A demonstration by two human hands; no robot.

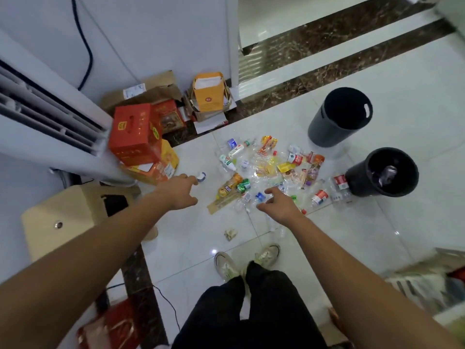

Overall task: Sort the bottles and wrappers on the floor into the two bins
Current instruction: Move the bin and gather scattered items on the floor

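Observation:
A pile of crushed clear bottles and bright wrappers (271,170) lies on the white tiled floor. One small bottle with a blue and white label (201,176) lies apart, left of the pile. My left hand (179,191) reaches out with its fingertips at that bottle and nothing gripped. Over the pile's near edge, beside a blue-capped bottle (260,196), my right hand (279,203) hovers with fingers spread. A dark grey bin (324,127) stands at the back right and looks empty. A black bin (357,181) nearer me holds some clear plastic. A crumpled wrapper (231,234) lies alone near my feet.
Red and orange cartons (133,137) and a yellow paper bag (208,94) stand by the wall. A white standing air conditioner (50,117) is on the left, with a beige box (60,220) below it. My shoes (226,265) are just behind the pile. A black cable (171,306) crosses the floor.

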